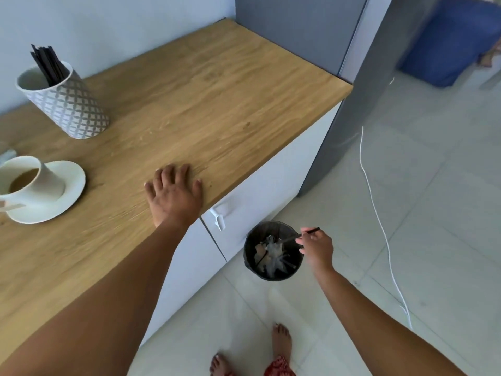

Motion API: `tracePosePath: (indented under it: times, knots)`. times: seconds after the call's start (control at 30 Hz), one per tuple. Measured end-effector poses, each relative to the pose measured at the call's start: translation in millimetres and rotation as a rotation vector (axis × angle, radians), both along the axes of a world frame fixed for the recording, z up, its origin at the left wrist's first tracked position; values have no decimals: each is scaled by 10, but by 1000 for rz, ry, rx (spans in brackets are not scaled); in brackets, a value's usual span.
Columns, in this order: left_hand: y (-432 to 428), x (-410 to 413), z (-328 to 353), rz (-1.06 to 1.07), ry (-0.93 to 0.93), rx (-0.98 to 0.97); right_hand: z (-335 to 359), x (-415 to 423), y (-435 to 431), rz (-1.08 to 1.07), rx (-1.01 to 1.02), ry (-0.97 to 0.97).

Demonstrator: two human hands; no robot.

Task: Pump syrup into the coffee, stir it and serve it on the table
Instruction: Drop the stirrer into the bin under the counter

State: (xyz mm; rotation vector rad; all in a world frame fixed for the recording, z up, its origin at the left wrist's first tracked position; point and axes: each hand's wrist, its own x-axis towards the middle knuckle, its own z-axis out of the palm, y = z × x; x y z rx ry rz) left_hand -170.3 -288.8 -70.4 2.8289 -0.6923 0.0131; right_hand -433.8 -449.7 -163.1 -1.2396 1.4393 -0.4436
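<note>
A wooden countertop (pixel 206 85) ran from the near left toward the far right, set against a pale blue-white wall (pixel 108 25) on the far side. Beneath it stood white cabinet fronts (pixel 260 191) with a white handle (pixel 218 214). At the counter's far end rose a tall grey panel (pixel 301 25). The floor (pixel 433 213) was of large pale tiles, lit evenly by soft daylight, and a thin white cord (pixel 379 218) trailed across it on the right. A blue cushion-like shape (pixel 450 42), blurred, lay in the far right corner.
</note>
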Motion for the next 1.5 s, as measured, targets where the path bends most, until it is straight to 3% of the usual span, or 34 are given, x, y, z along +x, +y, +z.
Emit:
tracePosePath:
  times: [0.57,0.97,1.3,1.5]
  knots:
    - [15,4,-79,22,-43,-6,-456,177,-245,303,25,218]
    - [142,-138,-37,18,41,-99,528,544,-107,376,-67,-153]
    - [664,-336,100,-115,184,-3,1210,1378,328,597,-120,-336]
    - [1070,-233,189,-59,158,-234,1358,2027,786,689,-149,-331]
